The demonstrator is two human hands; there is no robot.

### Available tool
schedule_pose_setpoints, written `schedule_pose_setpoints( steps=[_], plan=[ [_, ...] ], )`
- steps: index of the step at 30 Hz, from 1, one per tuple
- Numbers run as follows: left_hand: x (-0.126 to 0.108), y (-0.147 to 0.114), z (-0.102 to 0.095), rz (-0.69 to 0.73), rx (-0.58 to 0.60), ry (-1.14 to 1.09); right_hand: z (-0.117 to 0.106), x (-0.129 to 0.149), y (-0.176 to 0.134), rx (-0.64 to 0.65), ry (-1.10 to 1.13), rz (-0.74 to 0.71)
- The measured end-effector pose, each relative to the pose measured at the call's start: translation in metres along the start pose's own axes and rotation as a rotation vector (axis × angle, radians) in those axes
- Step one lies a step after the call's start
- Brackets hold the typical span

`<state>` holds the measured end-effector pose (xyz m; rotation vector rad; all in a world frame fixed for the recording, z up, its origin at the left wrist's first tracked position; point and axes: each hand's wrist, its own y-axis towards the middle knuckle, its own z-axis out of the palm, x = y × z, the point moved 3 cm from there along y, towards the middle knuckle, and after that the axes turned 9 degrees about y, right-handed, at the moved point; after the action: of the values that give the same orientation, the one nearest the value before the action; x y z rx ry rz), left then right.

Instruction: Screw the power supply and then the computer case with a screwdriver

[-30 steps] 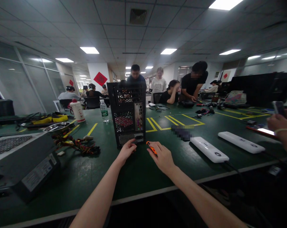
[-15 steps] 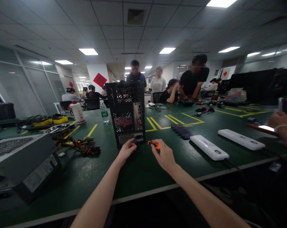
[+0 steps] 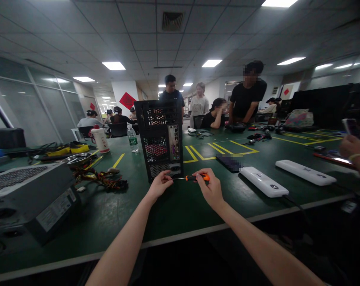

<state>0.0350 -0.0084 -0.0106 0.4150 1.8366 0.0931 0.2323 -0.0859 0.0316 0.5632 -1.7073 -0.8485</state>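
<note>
A black computer case (image 3: 160, 133) stands upright on the green table, its rear panel with vents and ports facing me. My right hand (image 3: 212, 188) grips the orange and black handle of a screwdriver (image 3: 192, 178). Its thin shaft lies level and points left, to the fingertips of my left hand (image 3: 157, 186). The left thumb and fingers are pinched together in front of the case's lower part, near the screwdriver's tip. Whatever may be between them is too small to make out.
A grey power supply (image 3: 25, 202) sits at left, near bundled cables (image 3: 102, 179). Behind stand a white flask (image 3: 100, 139) and a water bottle (image 3: 132, 139). A dark phone (image 3: 227, 163) and two white power banks (image 3: 262, 182) lie at right. Another person's hand (image 3: 354, 146) holds a phone.
The screwdriver has turned so that its shaft points left toward my left fingertips. My left index finger has drawn in toward the thumb. The view has shifted slightly.
</note>
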Motion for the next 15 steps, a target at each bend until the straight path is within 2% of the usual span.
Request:
schedule_pose_setpoints(
  steps=[6, 15],
  plan=[
    [0.002, 0.0017, 0.0012, 0.074, 0.026, 0.027, -0.0031, -0.008, 0.0031, -0.086, 0.138, 0.08],
    [-0.0033, 0.0012, 0.0004, 0.165, 0.041, 0.11, -0.0043, -0.0086, 0.0042, -0.076, 0.185, 0.126]
  ],
)
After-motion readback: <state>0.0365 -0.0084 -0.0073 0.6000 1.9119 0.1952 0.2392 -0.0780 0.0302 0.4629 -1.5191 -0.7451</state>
